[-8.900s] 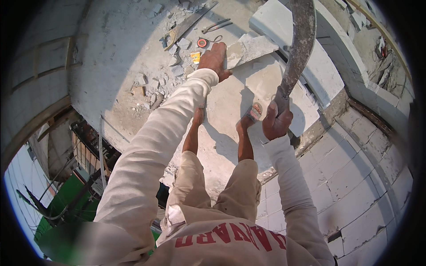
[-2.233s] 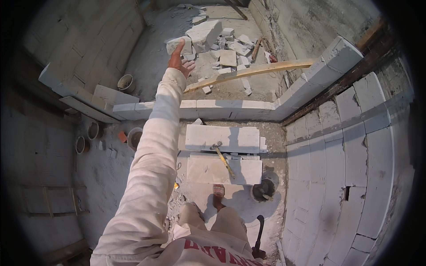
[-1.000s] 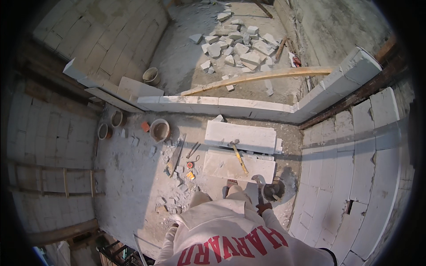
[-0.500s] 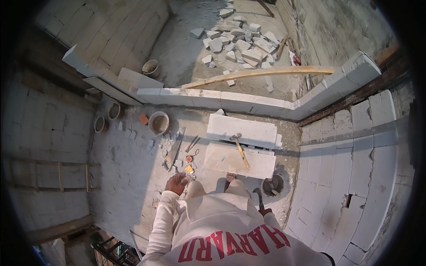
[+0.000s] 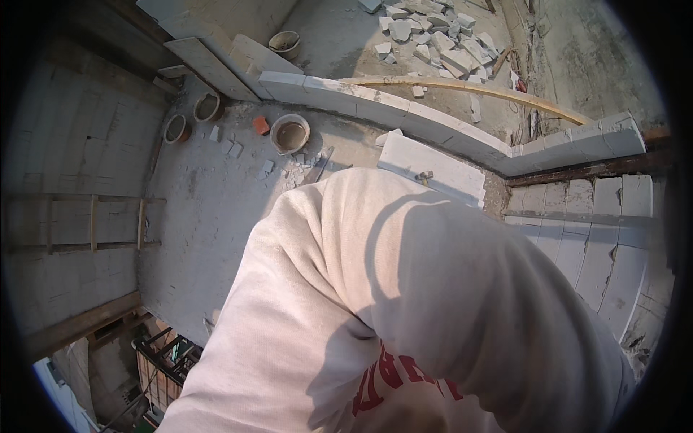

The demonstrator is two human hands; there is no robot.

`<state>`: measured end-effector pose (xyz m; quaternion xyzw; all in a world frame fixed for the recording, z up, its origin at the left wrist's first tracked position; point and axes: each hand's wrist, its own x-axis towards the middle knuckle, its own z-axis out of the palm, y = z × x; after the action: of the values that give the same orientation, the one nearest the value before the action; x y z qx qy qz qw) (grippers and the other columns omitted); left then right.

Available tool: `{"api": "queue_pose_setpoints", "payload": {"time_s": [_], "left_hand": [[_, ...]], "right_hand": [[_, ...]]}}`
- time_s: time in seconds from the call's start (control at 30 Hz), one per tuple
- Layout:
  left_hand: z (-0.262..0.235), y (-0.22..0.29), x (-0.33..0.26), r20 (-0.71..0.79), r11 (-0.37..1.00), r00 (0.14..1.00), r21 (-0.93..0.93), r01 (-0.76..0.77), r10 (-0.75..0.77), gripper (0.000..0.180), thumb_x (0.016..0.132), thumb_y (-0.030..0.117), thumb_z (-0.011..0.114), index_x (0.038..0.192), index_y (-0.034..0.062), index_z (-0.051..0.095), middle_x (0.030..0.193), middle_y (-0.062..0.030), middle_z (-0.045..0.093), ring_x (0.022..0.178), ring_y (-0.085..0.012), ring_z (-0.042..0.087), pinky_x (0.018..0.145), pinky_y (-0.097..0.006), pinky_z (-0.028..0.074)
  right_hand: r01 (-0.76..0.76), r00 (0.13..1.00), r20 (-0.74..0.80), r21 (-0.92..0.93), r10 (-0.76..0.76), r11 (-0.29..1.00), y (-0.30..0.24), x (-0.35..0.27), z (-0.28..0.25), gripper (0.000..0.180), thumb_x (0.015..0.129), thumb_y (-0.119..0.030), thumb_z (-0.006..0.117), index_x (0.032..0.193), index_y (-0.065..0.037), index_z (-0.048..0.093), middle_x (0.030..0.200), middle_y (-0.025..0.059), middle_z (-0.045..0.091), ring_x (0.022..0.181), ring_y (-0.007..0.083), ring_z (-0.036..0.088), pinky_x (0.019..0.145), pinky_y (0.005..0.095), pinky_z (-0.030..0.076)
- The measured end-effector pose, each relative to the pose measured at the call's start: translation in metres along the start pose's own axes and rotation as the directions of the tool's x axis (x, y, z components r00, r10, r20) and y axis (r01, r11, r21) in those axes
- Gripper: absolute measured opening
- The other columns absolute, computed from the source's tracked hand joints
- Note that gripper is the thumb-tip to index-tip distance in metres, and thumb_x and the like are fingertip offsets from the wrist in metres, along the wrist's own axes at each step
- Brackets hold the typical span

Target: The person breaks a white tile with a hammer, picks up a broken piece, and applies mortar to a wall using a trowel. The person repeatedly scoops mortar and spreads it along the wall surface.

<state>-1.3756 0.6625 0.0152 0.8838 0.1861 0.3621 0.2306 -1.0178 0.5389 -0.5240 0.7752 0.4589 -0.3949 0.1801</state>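
Observation:
Pale sweatshirt sleeves (image 5: 433, 245) fill the lower middle of the head view, with an arm bent close to the camera. Neither of my hands shows; they are hidden or outside the picture. Past the sleeves lies a white block slab (image 5: 426, 160), with the head of a hammer (image 5: 426, 175) on its near edge. The hammer's handle is covered by the sleeve. Left of the slab, the end of a long flat tool (image 5: 320, 164) lies on the floor among white crumbs. A bucket (image 5: 290, 135) with a grey-brown mix stands beyond it, beside an orange brick piece (image 5: 260, 125).
A low white block wall (image 5: 390, 113) crosses ahead, with a long wooden strip (image 5: 469, 92) just behind it. Broken block pieces (image 5: 440, 40) are heaped beyond. Two more buckets (image 5: 208, 107) stand at the left wall. A wooden frame (image 5: 94, 222) leans there.
My sleeves have come up and now cover the lower middle. Both hands, the dark hooked tool in my right hand, and the tape measure have gone from sight. The view has shifted.

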Motion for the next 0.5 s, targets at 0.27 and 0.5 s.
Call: {"api": "queue_pose_setpoints", "payload": {"time_s": [0.27, 0.5], "left_hand": [[-0.004, 0.01, -0.064, -0.019, 0.996, 0.995, 0.01, 0.093, -0.093, 0.031, 0.092, 0.017, 0.062, 0.115, -0.0041, 0.06, 0.102, -0.0171, 0.065, 0.098, -0.0333, 0.063, 0.095, -0.044, 0.05], [-0.018, 0.063, -0.107, 0.105, 0.999, 0.994, 0.025, 0.037, -0.04, 0.029, 0.09, 0.015, 0.063, 0.111, -0.0042, 0.062, 0.099, -0.0162, 0.065, 0.097, -0.032, 0.065, 0.094, -0.044, 0.051]], "right_hand": [[-0.034, 0.999, -0.041, 0.048, 0.036, 0.998, 0.007, -0.03, 0.019, 0.029, 0.081, -0.024, 0.073, 0.09, 0.003, 0.071, 0.082, 0.0166, 0.074, 0.068, 0.0289, 0.072, 0.061, 0.0421, 0.057], [-0.029, 0.998, -0.06, -0.009, 0.029, 1.0, 0.013, -0.047, 0.031, 0.026, 0.08, -0.022, 0.071, 0.087, 0.002, 0.072, 0.081, 0.0166, 0.074, 0.069, 0.0295, 0.073, 0.061, 0.0419, 0.057]]}}
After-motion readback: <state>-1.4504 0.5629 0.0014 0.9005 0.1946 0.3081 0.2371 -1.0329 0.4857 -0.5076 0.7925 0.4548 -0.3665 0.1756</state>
